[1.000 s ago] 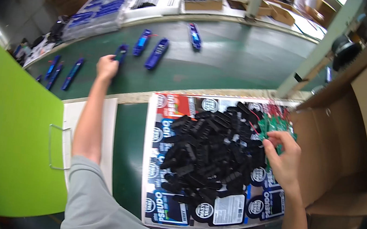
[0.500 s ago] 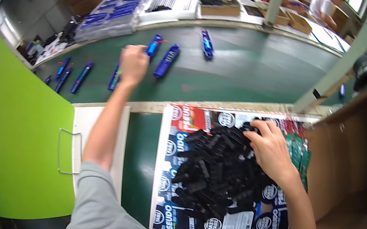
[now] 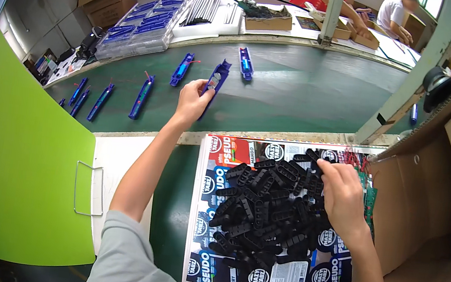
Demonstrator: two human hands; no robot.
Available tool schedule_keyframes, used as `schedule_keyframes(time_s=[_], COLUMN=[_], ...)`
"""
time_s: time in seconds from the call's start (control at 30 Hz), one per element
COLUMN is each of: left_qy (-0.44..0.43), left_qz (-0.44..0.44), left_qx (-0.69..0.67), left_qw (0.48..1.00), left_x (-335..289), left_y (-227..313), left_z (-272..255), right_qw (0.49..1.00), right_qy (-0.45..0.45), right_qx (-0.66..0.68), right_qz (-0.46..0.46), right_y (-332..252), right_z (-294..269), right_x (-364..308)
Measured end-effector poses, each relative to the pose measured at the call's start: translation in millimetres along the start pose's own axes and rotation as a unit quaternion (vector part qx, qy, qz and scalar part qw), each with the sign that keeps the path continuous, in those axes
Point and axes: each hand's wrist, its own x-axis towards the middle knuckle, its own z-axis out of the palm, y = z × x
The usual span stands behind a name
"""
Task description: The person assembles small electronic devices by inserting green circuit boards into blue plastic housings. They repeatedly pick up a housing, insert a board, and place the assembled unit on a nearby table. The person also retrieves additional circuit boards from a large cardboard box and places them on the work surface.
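Casing (image 3: 220,77), blue, at green bench (image 3: 295,93): now gripped by left hand (image 3: 191,103), shifted right since last frame. Right hand (image 3: 343,197): fingertips narrow at black parts (image 3: 259,212); cannot tell if holding one. Other casings (image 3: 141,97): six left, one just right.

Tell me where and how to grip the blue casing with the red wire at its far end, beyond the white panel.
Pinch the blue casing across its long side walls near mid-length, coming from above. It is narrow and lies pointing away from you, so thumb and fingers should span it; the red wire at its far end is best left clear.
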Motion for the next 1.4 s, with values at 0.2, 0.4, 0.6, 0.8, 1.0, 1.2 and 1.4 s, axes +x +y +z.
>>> schedule_keyframes(time_s=[0.2, 0.4, 0.6, 0.8, 1.0, 1.2, 1.4], left_qy=[-0.16, -0.226, -0.269, -0.264, -0.225, -0.146, -0.092], left_qz=[-0.012, 0.042, 0.001, 0.007, 0.004, 0.127, 0.171], left_qx=[-0.295, -0.352, -0.395, -0.376, -0.338, -0.228, -0.175], left_qw=[0.942, 0.907, 0.879, 0.888, 0.914, 0.954, 0.965], left_x=[-114, -173, -188, -190, -193, -192, -194], left_y=[124, 156, 160, 156, 163, 157, 159], left_z=[36, 61, 68, 68, 66, 70, 68], right_qw=[0.901, 0.856, 0.971, 0.979, 0.983, 0.98, 0.977], right_qy=[0.088, 0.138, 0.202, 0.179, 0.144, 0.137, 0.127], right_qx=[0.341, 0.403, 0.057, -0.028, -0.097, -0.117, -0.076], right_qz=[0.255, 0.292, 0.115, 0.091, 0.064, 0.086, 0.155], right_y=[-13, -46, -50, -56, -59, -64, -63], right_z=[-16, -21, -2, 2, 0, -1, -8], right_x=[-11, 6, 10, 16, 17, 17, 17])
